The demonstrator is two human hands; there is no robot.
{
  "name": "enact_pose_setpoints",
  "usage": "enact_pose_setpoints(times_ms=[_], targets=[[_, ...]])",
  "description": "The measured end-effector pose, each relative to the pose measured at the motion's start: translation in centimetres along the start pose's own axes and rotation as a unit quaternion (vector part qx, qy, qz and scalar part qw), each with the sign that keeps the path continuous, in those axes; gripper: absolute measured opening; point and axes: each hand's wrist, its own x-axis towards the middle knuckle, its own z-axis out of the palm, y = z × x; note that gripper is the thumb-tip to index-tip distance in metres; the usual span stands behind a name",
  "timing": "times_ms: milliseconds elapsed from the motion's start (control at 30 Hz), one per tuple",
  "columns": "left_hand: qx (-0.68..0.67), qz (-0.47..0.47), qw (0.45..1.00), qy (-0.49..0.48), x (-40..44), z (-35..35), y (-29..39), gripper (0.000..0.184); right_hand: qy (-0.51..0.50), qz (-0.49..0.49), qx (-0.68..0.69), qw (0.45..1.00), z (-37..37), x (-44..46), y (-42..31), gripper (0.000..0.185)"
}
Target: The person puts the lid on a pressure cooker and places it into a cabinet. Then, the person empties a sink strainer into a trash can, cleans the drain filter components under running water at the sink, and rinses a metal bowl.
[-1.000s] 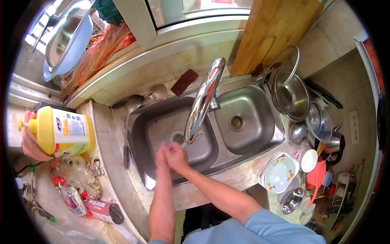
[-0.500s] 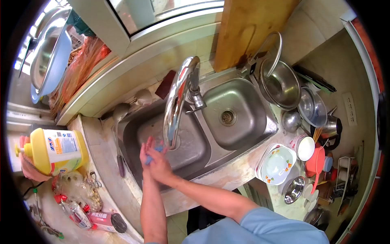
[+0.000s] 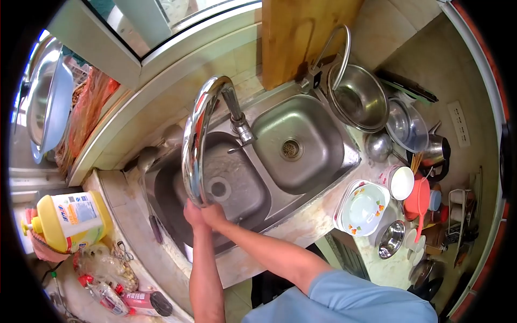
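Note:
My left hand (image 3: 193, 216) and my right hand (image 3: 214, 215) are pressed together, closed, at the end of the chrome faucet (image 3: 195, 124). They are over the near side of the left sink basin (image 3: 245, 202). The faucet's curved spout hides part of the fingers. Half a second ago a small blue cloth showed between the hands; now their grip hides it. The drain of the left basin is just beyond my hands.
Right of the faucet is a second basin (image 3: 318, 167). Metal bowls (image 3: 371, 99), a ladle (image 3: 378, 147) and floral dishes (image 3: 363, 211) stand on the right counter. A yellow jug (image 3: 64, 220) and bagged food (image 3: 105, 266) are at the left. A ladle handle (image 3: 155, 229) lies beside the left basin.
My hands have closed together and come under the spout's end; the blue cloth between them has gone out of sight. The camera view has shifted, moving the sink leftward.

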Motion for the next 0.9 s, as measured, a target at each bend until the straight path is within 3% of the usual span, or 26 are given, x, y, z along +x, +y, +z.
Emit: enact_pose_setpoints(times_ms=[133,167,200,233,300,333,367,400,433,467,500,667,733,900], targets=[[0.069,0.029,0.996,0.047,-0.4,1.8,1.1,0.029,0.053,0.010,0.087,0.995,-0.7,-0.4,0.8,0.048],[-0.142,-0.005,0.986,0.092,-0.1,2.7,0.9,0.022,0.024,0.089,0.256,0.962,-1.1,-0.9,0.2,0.050],[-0.346,-0.040,0.928,0.134,0.2,3.4,0.7,0.026,-0.007,0.162,0.414,0.896,-1.6,-1.1,-0.6,0.052],[-0.347,-0.039,0.928,0.131,0.1,3.6,0.3,0.026,-0.005,0.161,0.415,0.895,-2.1,-0.5,-0.5,0.052],[-0.424,-0.064,0.899,0.090,-1.3,3.1,2.1,0.030,-0.081,0.281,0.491,0.821,-2.8,0.8,0.4,0.052],[-0.462,-0.075,0.881,0.069,-1.8,3.1,3.0,0.032,-0.080,0.278,0.492,0.821,-3.2,1.0,0.3,0.052],[-0.461,-0.075,0.882,0.067,-2.4,3.3,4.4,0.032,-0.101,0.203,0.471,0.853,-3.7,0.4,-0.2,0.051],[-0.360,0.024,0.922,0.139,-2.7,3.8,5.3,0.032,-0.121,0.126,0.446,0.878,-4.2,-0.1,-0.8,0.050],[-0.251,0.123,0.938,0.207,-2.7,4.2,5.7,0.033,-0.119,0.125,0.448,0.877,-3.5,-0.2,-0.7,0.050],[-0.250,0.123,0.938,0.204,-2.8,4.2,5.6,0.033,-0.014,0.010,0.297,0.955,-2.2,-0.6,-0.8,0.048],[-0.311,0.103,0.932,0.153,-2.9,4.0,5.5,0.038,0.090,-0.105,0.130,0.982,-1.5,-0.9,-0.7,0.047],[-0.565,0.000,0.820,-0.091,-2.4,0.9,4.0,0.089,0.084,-0.144,0.068,0.984,-2.2,-1.8,-2.7,0.037],[-0.613,-0.061,0.778,-0.121,-2.5,0.1,2.5,0.075,0.084,-0.151,-0.029,0.985,-1.5,-2.3,-2.9,0.033],[-0.660,-0.115,0.730,-0.135,-3.1,-0.4,1.7,0.044,0.079,-0.153,-0.052,0.984,-0.6,-2.5,-1.9,0.022]])
